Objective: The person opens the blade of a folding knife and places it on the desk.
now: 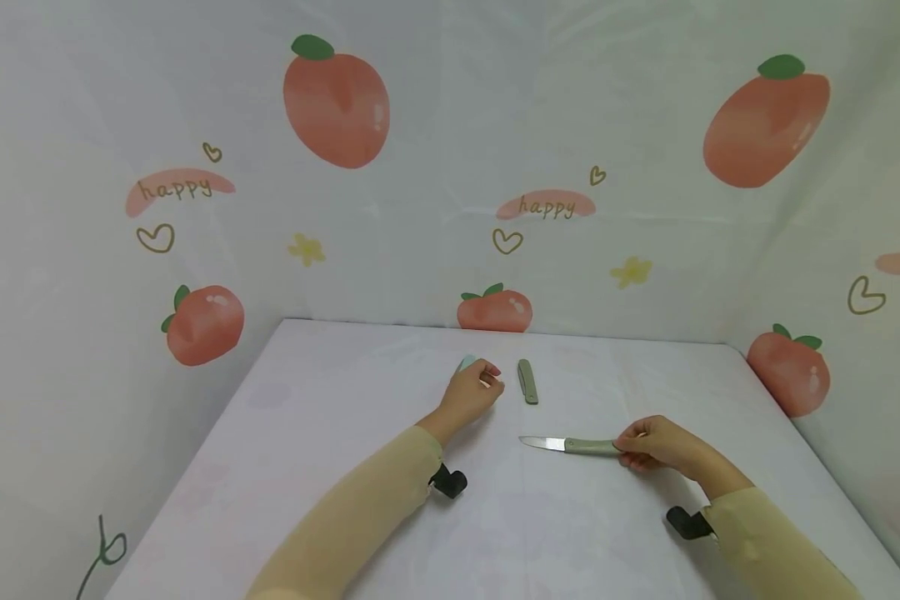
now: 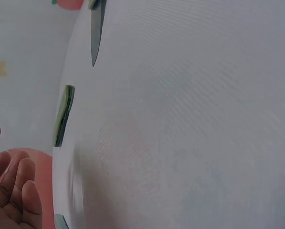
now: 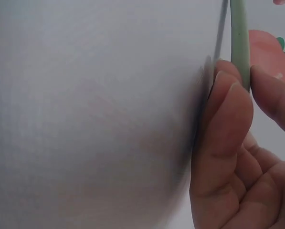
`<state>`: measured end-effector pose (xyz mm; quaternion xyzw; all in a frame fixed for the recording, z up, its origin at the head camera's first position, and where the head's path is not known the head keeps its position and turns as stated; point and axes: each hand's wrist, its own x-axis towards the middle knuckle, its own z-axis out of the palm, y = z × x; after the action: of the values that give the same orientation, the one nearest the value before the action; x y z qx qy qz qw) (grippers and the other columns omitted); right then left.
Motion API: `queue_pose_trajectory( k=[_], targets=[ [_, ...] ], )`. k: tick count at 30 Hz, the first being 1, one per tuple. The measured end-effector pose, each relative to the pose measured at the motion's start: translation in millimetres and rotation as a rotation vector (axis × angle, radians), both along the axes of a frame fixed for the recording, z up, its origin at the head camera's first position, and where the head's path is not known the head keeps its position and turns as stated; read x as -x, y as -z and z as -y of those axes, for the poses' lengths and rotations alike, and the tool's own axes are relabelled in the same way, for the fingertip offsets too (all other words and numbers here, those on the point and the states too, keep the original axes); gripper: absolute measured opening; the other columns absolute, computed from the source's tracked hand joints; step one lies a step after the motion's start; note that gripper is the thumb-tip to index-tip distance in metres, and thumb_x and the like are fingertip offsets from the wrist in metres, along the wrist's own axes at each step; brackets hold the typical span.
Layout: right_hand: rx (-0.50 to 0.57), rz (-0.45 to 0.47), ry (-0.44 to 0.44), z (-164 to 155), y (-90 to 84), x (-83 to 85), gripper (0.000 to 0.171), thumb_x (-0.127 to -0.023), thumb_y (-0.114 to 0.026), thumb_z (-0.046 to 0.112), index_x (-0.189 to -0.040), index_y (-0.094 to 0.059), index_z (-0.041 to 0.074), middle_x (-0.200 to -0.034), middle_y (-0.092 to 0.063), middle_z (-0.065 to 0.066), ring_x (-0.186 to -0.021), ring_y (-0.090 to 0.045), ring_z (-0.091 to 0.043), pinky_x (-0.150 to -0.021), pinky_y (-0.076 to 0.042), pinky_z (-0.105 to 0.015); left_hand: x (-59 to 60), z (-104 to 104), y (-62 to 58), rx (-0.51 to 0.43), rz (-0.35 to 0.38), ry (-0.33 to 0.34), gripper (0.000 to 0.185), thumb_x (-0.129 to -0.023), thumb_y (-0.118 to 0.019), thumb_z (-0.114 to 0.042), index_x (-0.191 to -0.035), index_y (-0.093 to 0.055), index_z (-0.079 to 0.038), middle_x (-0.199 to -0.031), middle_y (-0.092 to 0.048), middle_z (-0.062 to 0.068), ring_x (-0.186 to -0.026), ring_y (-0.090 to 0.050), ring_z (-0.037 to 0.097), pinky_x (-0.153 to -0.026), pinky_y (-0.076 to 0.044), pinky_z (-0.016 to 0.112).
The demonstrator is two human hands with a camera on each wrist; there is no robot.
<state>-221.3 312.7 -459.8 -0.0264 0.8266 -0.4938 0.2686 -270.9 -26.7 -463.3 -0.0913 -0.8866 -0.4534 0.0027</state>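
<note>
An unfolded folding knife [image 1: 591, 447] with a pale green handle lies along the tabletop, its silver blade pointing left. My right hand [image 1: 663, 443] pinches the end of its handle; the right wrist view shows the green handle [image 3: 240, 45] between thumb and fingers. A folded green knife [image 1: 528, 382] lies near the back, to the right of my left hand [image 1: 474, 390]. That hand hovers with loosely bent fingers and nothing visible in its grasp. Just behind it a light blue object [image 1: 468, 361] shows, mostly hidden; its end [image 2: 60, 222] appears in the left wrist view.
A white cloth covers the table [image 1: 330, 400]. Behind it stands a white backdrop [image 1: 435, 250] printed with red fruit, hearts and the word happy. Small black devices [image 1: 448, 481] are strapped at both wrists.
</note>
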Motion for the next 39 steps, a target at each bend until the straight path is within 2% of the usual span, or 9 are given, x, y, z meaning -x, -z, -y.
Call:
queue_pose_trajectory(
  k=[6, 12, 18, 22, 26, 31, 35, 39],
  targets=[
    [-0.119, -0.018, 0.07, 0, 1.7, -0.8, 0.018, -0.095, -0.069, 0.014, -0.095, -0.061, -0.002, -0.076, -0.068, -0.007, -0.065, -0.062, -0.013, -0.059, -0.053, -0.025, 10.3, -23, 1.1, 0.077, 0.022, -0.034, 0.031, -0.093, -0.067, -0.027, -0.117, -0.062, -0.007, -0.097, -0.068, 0.001, -0.087, -0.062, 0.017, -0.077, -0.049, 0.031],
    [-0.173, -0.036, 0.075, 0, -0.8, -0.5, 0.018, -0.095, -0.07, 0.014, -0.093, -0.06, -0.002, -0.074, -0.067, -0.006, -0.063, -0.062, -0.013, -0.057, -0.053, -0.025, 18.9, -44, 2.4, 0.168, 0.04, -0.052, 0.034, -0.092, -0.067, -0.029, -0.118, -0.06, -0.007, -0.097, -0.067, 0.003, -0.089, -0.063, 0.018, -0.08, -0.05, 0.033],
    [-0.206, -0.046, 0.071, 3, -6.0, -2.4, 0.019, -0.095, -0.069, 0.014, -0.092, -0.059, -0.001, -0.073, -0.066, -0.007, -0.062, -0.061, -0.013, -0.057, -0.052, -0.026, 27.4, -57, 15.9, 0.25, 0.022, -0.051, 0.039, -0.091, -0.067, -0.029, -0.122, -0.059, -0.006, -0.103, -0.068, 0.006, -0.091, -0.063, 0.019, -0.083, -0.051, 0.033],
    [-0.224, -0.04, 0.076, 4, -7.3, -3.2, 0.019, -0.095, -0.069, 0.015, -0.093, -0.059, 0.0, -0.073, -0.066, -0.007, -0.062, -0.06, -0.014, -0.058, -0.053, -0.026, 27.8, -61, 19.7, 0.294, 0.004, -0.066, 0.042, -0.092, -0.068, -0.034, -0.12, -0.06, -0.004, -0.108, -0.065, 0.009, -0.096, -0.064, 0.023, -0.085, -0.051, 0.035],
    [-0.24, -0.035, 0.068, 3, -10.5, -3.1, 0.021, -0.096, -0.068, 0.017, -0.096, -0.058, -0.001, -0.074, -0.067, -0.008, -0.061, -0.06, -0.014, -0.058, -0.053, -0.027, 24.4, -63, 15.3, 0.365, -0.009, -0.065, 0.047, -0.094, -0.068, -0.042, -0.119, -0.06, -0.002, -0.107, -0.063, 0.011, -0.097, -0.063, 0.026, -0.086, -0.051, 0.037],
    [-0.269, -0.047, 0.062, 4, -17.4, -2.1, 0.023, -0.097, -0.067, 0.02, -0.098, -0.057, -0.001, -0.073, -0.067, -0.007, -0.062, -0.06, -0.016, -0.059, -0.053, -0.029, 22.9, -66, 12.1, 0.442, -0.01, -0.073, 0.06, -0.092, -0.069, -0.046, -0.126, -0.058, 0.003, -0.114, -0.061, 0.014, -0.105, -0.062, 0.029, -0.091, -0.051, 0.039],
    [-0.277, -0.055, 0.059, 4, -21.0, -1.5, 0.025, -0.097, -0.068, 0.022, -0.097, -0.058, -0.001, -0.074, -0.066, -0.006, -0.064, -0.06, -0.017, -0.061, -0.053, -0.03, 23.0, -66, 8.4, 0.423, 0.022, -0.083, 0.058, -0.09, -0.073, -0.041, -0.124, -0.06, 0.004, -0.11, -0.061, 0.015, -0.101, -0.062, 0.03, -0.089, -0.052, 0.041],
    [-0.253, -0.073, 0.049, 0, -29.5, -2.7, 0.026, -0.097, -0.067, 0.022, -0.098, -0.058, -0.003, -0.075, -0.068, -0.007, -0.066, -0.063, -0.018, -0.063, -0.055, -0.032, 27.0, -65, 9.0, 0.351, 0.045, -0.071, 0.039, -0.088, -0.077, -0.029, -0.108, -0.066, 0.003, -0.097, -0.064, 0.013, -0.089, -0.064, 0.027, -0.082, -0.053, 0.039]
  ],
)
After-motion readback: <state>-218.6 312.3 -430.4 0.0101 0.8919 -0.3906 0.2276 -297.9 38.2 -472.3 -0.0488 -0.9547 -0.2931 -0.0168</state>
